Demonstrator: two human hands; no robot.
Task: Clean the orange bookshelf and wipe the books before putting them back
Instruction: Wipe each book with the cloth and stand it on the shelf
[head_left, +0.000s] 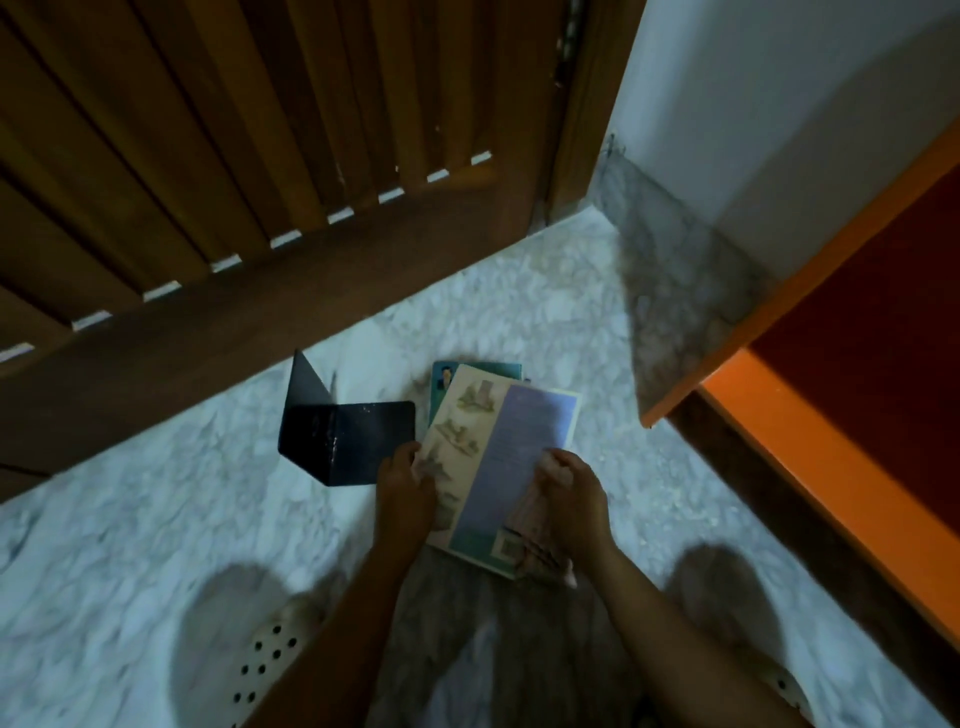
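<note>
A cream and lilac book (501, 441) is held low over the floor in front of me. My left hand (405, 486) grips its left edge. My right hand (571, 501) is closed on a pale cloth (530, 525) that presses on the book's cover near its right edge. Under the book's far end lies a teal book (485, 370) on the floor. The orange bookshelf (810, 436) stands at the right, its dark red inside visible.
A black folded metal bookend (343, 436) stands on the marble floor (156, 499) left of the books. A brown slatted wooden door (234, 171) fills the upper left. White perforated footwear (270, 654) shows at the bottom left. A white wall (753, 104) rises behind the shelf.
</note>
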